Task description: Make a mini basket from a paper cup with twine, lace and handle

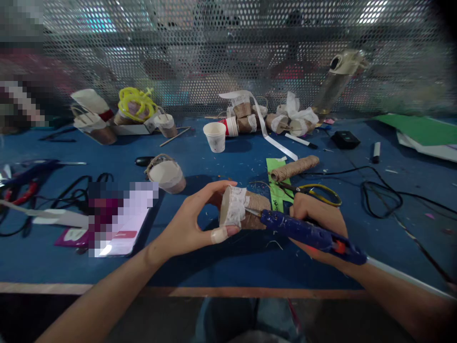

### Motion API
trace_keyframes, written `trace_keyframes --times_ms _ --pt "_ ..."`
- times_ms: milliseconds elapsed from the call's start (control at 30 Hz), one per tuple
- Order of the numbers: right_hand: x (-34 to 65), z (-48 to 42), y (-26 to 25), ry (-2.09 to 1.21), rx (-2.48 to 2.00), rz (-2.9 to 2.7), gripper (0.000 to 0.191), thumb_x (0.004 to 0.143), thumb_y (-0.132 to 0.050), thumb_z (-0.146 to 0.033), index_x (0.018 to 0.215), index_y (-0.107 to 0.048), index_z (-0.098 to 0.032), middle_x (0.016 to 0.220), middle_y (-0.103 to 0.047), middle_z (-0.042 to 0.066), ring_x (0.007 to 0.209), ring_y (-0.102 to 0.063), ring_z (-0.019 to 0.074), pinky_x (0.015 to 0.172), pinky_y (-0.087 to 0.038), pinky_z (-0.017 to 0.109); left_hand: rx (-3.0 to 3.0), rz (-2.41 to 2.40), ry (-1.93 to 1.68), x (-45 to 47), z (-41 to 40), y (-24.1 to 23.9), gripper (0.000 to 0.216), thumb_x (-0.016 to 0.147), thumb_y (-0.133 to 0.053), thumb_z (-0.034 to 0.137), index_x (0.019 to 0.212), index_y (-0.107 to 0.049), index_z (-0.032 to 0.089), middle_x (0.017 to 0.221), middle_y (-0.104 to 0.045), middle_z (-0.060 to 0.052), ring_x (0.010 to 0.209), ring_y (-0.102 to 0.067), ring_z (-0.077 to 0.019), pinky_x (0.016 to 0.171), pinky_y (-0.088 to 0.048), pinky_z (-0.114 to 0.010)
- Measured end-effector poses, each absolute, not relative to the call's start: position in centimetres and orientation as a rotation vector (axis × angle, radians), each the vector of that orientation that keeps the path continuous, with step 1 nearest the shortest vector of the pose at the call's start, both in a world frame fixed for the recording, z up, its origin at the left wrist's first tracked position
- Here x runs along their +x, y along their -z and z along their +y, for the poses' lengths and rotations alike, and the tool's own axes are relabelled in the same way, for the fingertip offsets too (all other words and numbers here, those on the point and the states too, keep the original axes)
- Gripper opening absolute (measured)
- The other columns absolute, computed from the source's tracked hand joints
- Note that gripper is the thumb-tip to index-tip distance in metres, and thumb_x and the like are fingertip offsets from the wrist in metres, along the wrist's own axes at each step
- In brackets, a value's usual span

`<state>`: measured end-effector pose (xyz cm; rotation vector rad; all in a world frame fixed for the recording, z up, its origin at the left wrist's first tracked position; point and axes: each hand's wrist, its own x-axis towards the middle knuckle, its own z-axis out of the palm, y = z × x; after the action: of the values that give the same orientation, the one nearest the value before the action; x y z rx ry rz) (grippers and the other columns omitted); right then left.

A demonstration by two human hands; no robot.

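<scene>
My left hand (187,221) grips a small paper cup (259,205) wrapped in brown twine and lying on its side above the table. Its thumb and fingers hold the rim end, and a plaster-like wrap covers the thumb. White lace (235,206) goes round the cup near that rim. My right hand (323,214) is closed round a blue hot glue gun (303,232), whose metal nozzle points left at the lace edge. A glue stick (400,274) sticks out of the gun's back. Whether the nozzle touches the lace I cannot tell.
A roll of twine (296,167), yellow-handled scissors (326,193) and a green paper strip (274,190) lie beyond my right hand. A small lace-trimmed basket (169,176) and a phone (124,228) are leftward. A white cup (216,138) stands farther back, near several decorated cups.
</scene>
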<state>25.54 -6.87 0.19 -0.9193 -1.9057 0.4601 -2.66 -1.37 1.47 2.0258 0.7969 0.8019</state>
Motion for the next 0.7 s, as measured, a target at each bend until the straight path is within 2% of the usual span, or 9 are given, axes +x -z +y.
trace_keyframes --times_ms 300,500,700 --pt "25.19 -6.91 0.12 -0.442 -0.923 -1.892 0.029 0.076 -0.065 -0.007 0.07 -0.042 -0.023 0.066 -0.041 -0.004 0.057 -0.04 0.0122 0.054 -0.031 0.028 2.056 0.829 -0.799 -2.7 -1.46 -1.44 0.067 0.081 -0.079 0.03 0.139 -0.048 0.029 0.129 -0.064 -0.006 0.107 -0.066 -0.0228 0.089 -0.056 -0.03" --pt "25.32 -6.58 -0.1 -0.387 -0.903 -1.889 0.018 0.08 -0.067 -0.015 0.074 -0.051 -0.022 0.07 -0.05 -0.001 0.061 -0.049 0.0141 0.056 -0.039 0.029 2.077 0.859 -0.796 -2.78 -1.22 -1.3 0.066 0.082 -0.079 0.031 0.14 -0.047 0.029 0.131 -0.063 -0.006 0.106 -0.066 -0.0219 0.09 -0.056 -0.031" --pt "25.41 -6.78 0.21 -0.433 -0.844 -1.907 0.017 0.08 -0.066 -0.011 0.078 -0.053 -0.022 0.072 -0.054 0.0 0.064 -0.054 0.0156 0.059 -0.043 0.031 2.086 0.846 -0.801 -2.65 -1.19 -1.3 0.068 0.08 -0.08 0.031 0.139 -0.047 0.029 0.127 -0.064 -0.005 0.103 -0.066 -0.0207 0.09 -0.056 -0.031"
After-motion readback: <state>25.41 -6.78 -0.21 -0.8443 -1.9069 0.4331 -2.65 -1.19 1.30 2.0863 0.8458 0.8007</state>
